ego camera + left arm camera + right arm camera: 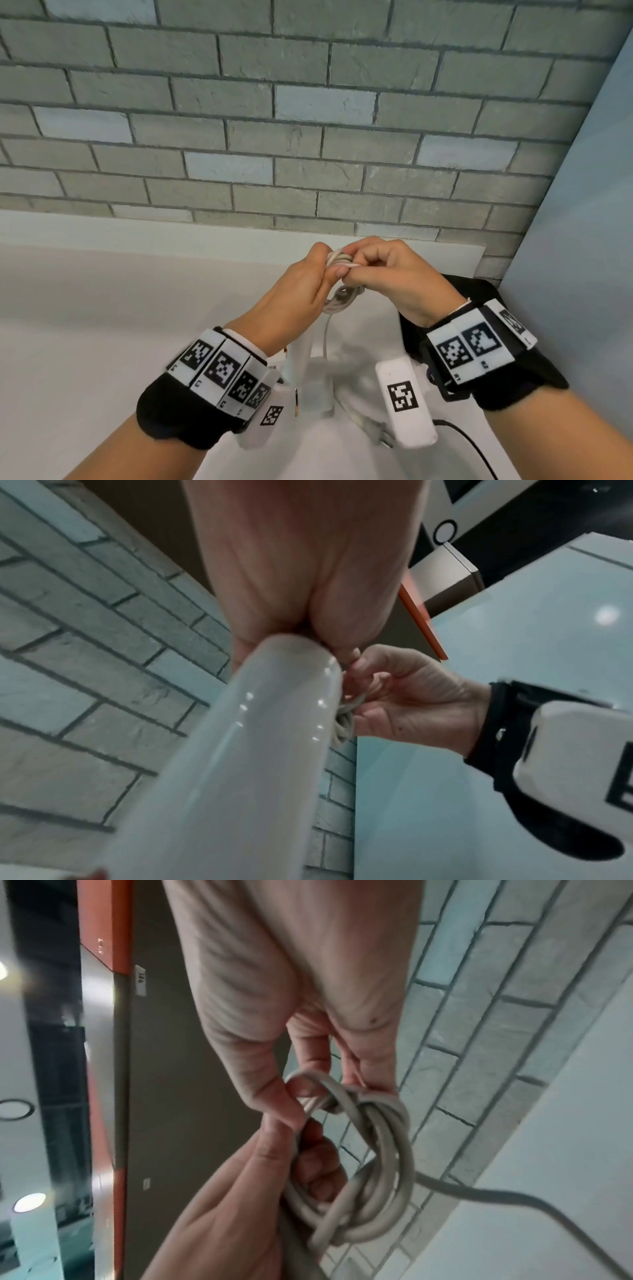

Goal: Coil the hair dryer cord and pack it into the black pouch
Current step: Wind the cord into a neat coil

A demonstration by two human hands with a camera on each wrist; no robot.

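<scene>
The hair dryer's pale cord point(342, 270) is wound into a small coil point(377, 1164) held up above the white table. My left hand point(329, 269) grips the coil's left side, fingers curled through the loops point(318, 1175). My right hand point(356, 272) pinches a strand at the top of the coil point(308, 1093) between thumb and fingers. The white dryer handle point(240, 750) hangs down from my left palm toward the table point(303, 356). The cord's plug point(378, 430) lies on the table. The black pouch point(479, 291) lies under my right wrist, mostly hidden.
A grey brick wall point(308, 120) stands close behind the table point(102, 325). A thin black cable point(474, 445) runs across the table at the near right. A pale blue panel point(582, 240) closes off the right side.
</scene>
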